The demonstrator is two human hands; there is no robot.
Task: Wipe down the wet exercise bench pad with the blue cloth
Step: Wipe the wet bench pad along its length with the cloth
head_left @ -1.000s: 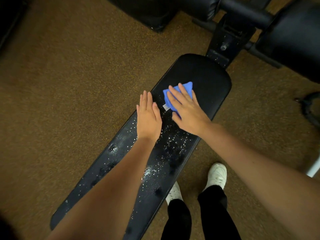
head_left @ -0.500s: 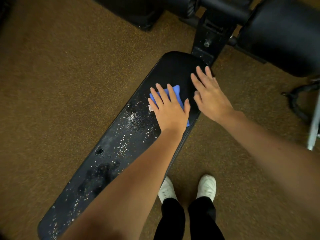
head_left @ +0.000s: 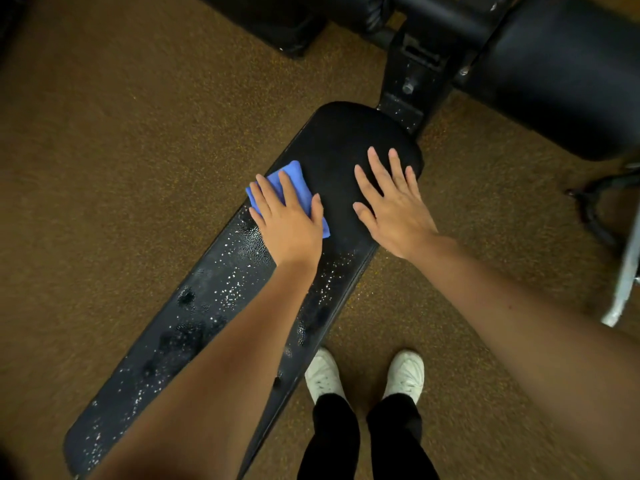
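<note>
Around the pad (head_left: pixel 221 306) lie brown carpet (head_left: pixel 121 150), a black post (head_left: pixel 412 81) at its far end, another black cushion (head_left: pixel 568 74) at upper right, a pale bar (head_left: pixel 623 271) at the right edge, and the person's white shoes (head_left: pixel 323 374) just beside its near-right edge; the left forearm crosses the pad's near half and hides much of it. The left hand (head_left: pixel 289 223) lies flat with straight, spread fingers pressing the cloth (head_left: pixel 277 183) onto the pad's left edge, at the border between the droplet-speckled near part and the dry-looking far part. The right hand (head_left: pixel 393 206), flat and spread, holds nothing and rests on the far end, near the cloth but apart from it.
</note>
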